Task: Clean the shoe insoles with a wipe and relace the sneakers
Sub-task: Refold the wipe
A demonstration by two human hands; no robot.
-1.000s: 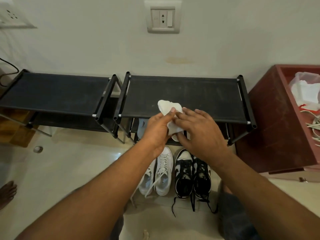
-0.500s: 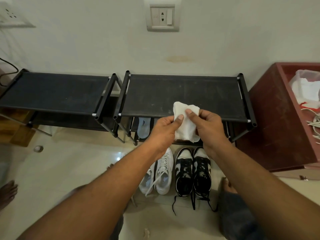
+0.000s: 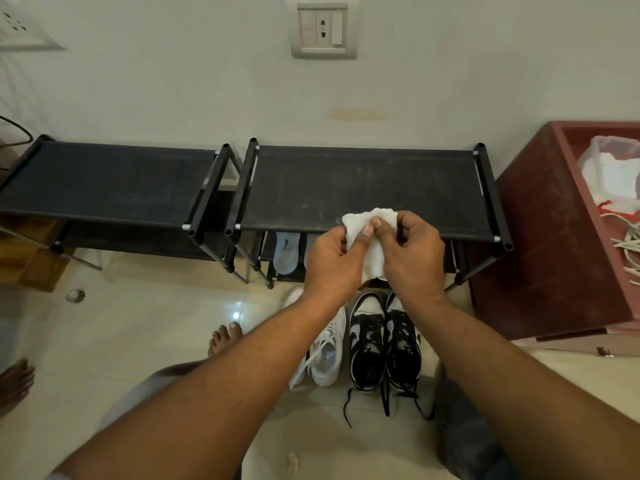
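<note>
— What are the hands doing?
— The left hand (image 3: pixel 329 265) and right hand (image 3: pixel 415 258) both pinch the white wipe (image 3: pixel 360 220) at mid-frame, over the front edge of the black shoe rack (image 3: pixel 363 181).
— And the shoes?
— On the floor below the hands are white sneakers (image 3: pixel 327 355), with black-and-white sneakers (image 3: pixel 384 344) just to their right, laces loose. A pale insole (image 3: pixel 285 252) lies on the lower shelf, left of the hands.

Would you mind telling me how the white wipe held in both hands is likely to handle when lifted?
The wipe is probably floppy: it bunches and sags between the left hand and right hand. It is likely very light, since a pinch of the fingers carries it. Whether it is damp or slippery cannot be told.
</note>
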